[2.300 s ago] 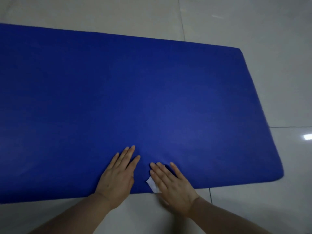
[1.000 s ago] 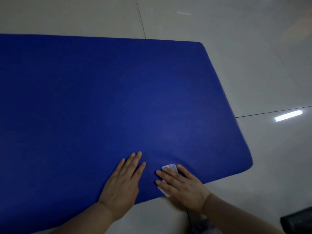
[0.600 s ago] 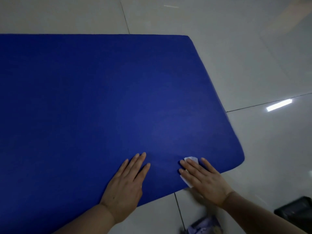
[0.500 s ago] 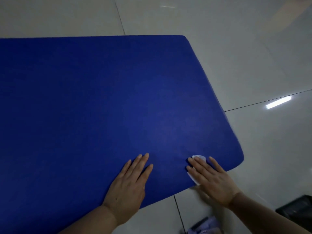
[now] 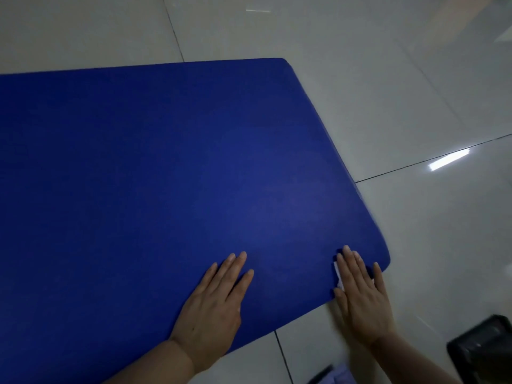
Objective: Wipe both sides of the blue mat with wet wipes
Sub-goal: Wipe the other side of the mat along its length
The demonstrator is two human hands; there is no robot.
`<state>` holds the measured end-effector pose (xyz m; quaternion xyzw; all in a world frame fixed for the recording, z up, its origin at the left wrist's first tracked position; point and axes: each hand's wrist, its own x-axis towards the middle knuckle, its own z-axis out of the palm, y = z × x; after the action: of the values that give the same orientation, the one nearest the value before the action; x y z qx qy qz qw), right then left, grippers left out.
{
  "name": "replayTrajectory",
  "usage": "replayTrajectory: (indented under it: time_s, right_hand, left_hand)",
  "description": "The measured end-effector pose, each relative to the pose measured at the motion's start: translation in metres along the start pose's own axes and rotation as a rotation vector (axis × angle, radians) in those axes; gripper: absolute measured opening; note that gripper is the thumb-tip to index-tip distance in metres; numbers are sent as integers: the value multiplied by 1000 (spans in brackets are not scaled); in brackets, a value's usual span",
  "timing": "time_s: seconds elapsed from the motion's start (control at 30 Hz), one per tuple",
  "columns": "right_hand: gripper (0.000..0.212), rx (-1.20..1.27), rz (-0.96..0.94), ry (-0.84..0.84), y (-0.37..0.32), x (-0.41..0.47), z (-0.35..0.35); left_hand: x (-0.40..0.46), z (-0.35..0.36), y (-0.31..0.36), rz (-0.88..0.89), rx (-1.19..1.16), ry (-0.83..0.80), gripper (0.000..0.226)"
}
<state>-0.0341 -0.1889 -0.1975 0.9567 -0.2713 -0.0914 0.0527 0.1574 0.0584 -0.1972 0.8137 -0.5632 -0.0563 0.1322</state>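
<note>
The blue mat (image 5: 171, 167) lies flat on the pale tiled floor and fills most of the view. My left hand (image 5: 214, 306) rests palm down on its near edge with straight fingers. My right hand (image 5: 361, 293) lies flat near the mat's near right corner and presses a white wet wipe (image 5: 338, 275) against the mat. Only a small strip of the wipe shows at the left of my fingers; the rest is hidden under the hand.
Glossy floor tiles (image 5: 415, 106) surround the mat on the far and right sides. A black object (image 5: 482, 353) sits at the bottom right corner. A purplish packet (image 5: 342, 376) peeks in at the bottom edge between my arms.
My right hand has slid the wipe to the right along the near edge, toward the mat's right corner. My left hand stays flat on the mat. The view has shifted right.
</note>
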Motion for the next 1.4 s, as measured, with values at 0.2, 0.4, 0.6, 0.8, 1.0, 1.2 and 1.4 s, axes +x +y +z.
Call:
replayTrajectory:
  time_s: [0.2, 0.4, 0.6, 0.8, 1.0, 1.2, 1.4]
  right_hand:
    - [53, 232, 267, 82, 9, -2, 3]
    - [52, 610, 765, 304, 4, 23, -9]
    - [40, 744, 929, 348, 4, 59, -13]
    - [36, 652, 931, 310, 11, 81, -14]
    - [36, 613, 871, 262, 13, 105, -23]
    - [37, 640, 795, 207, 9, 154, -36]
    - [33, 641, 731, 200, -8, 223, -51]
  left_hand:
    - [6, -2, -5, 11, 21, -1, 57]
    - [13, -3, -2, 28, 33, -10, 58]
    - [27, -3, 1, 10, -4, -9, 57]
    - [54, 4, -3, -36, -21, -13, 54]
    - [81, 13, -3, -97, -20, -38, 57]
    - [95, 22, -1, -73, -20, -22, 61]
    - [99, 27, -2, -56, -40, 2, 63]
